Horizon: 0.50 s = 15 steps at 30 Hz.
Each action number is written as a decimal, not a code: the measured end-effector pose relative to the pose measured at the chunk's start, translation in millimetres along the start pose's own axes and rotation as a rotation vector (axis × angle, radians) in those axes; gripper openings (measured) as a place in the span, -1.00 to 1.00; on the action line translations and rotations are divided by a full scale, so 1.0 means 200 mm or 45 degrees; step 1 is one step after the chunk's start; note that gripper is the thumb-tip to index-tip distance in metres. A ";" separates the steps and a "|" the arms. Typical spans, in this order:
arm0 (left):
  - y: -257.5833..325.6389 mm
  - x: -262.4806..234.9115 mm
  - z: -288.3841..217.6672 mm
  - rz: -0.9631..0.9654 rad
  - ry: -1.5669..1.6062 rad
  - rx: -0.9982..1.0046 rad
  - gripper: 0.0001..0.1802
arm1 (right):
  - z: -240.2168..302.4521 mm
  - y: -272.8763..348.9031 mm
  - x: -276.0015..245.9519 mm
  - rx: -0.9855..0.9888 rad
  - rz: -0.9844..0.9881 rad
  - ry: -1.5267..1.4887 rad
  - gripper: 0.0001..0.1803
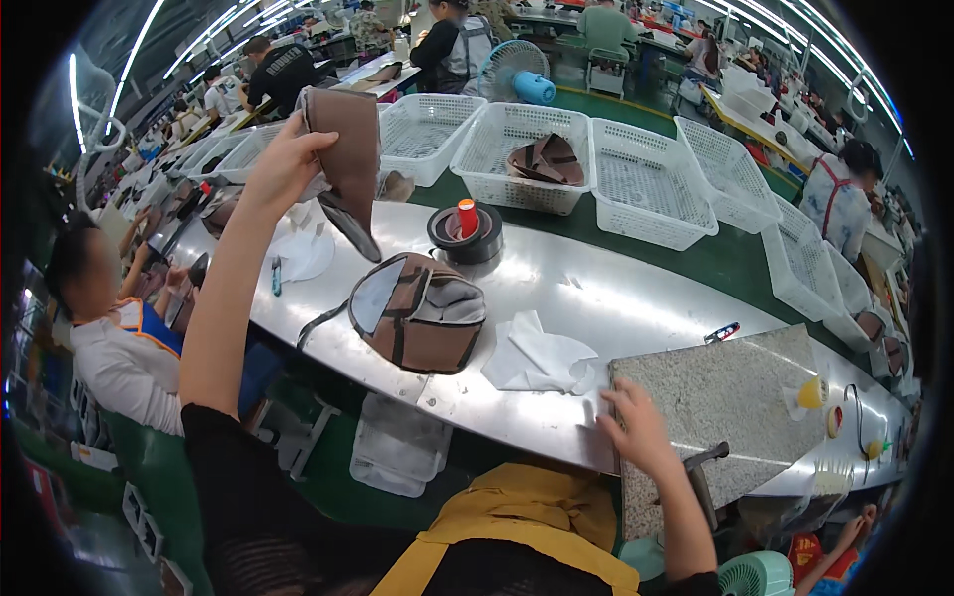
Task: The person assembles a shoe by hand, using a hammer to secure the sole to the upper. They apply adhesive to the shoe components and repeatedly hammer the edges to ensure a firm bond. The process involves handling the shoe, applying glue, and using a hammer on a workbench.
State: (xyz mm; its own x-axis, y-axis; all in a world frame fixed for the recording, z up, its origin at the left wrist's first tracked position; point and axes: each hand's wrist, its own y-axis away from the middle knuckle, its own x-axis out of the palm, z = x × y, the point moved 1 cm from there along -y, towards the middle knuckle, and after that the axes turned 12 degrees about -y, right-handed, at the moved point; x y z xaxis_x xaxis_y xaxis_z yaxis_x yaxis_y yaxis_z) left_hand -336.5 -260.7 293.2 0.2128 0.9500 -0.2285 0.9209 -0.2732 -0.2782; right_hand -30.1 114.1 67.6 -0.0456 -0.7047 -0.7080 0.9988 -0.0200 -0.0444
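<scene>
My left hand (283, 164) is raised at the left above the metal table, closed on the top edge of a brown boot upper (348, 139) that hangs down with its dark end just over the table. My right hand (638, 427) has its fingers apart and holds nothing, at the left edge of a speckled stone slab (735, 397). A hammer (703, 477) lies on the slab near that wrist. Between my hands, a second brown upper (422, 318) with black strips and grey lining rests on the table. Crumpled white cloth (540, 355) lies beside it.
Black tape rolls (467, 233) with a red-orange piece on top stand mid-table. White plastic baskets (651, 184) line the far side, one holding a brown sewn piece (547, 161). A small cutter (722, 333) and yellow cup (812, 392) are at right. A co-worker (129, 328) sits at left.
</scene>
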 end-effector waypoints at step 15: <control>0.13 0.19 0.21 -0.014 -0.060 -0.197 -0.31 | -0.14 -2.00 -0.09 -0.351 -0.204 0.181 -0.73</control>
State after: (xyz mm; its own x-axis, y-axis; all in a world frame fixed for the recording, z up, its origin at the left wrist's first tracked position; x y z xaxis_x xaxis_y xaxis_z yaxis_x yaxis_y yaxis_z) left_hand -317.7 -238.6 238.5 0.1904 0.9436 -0.2710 0.9632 -0.2329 -0.1344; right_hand -428.9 155.2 77.7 -0.2226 -0.6020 -0.7668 0.9375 0.0837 -0.3378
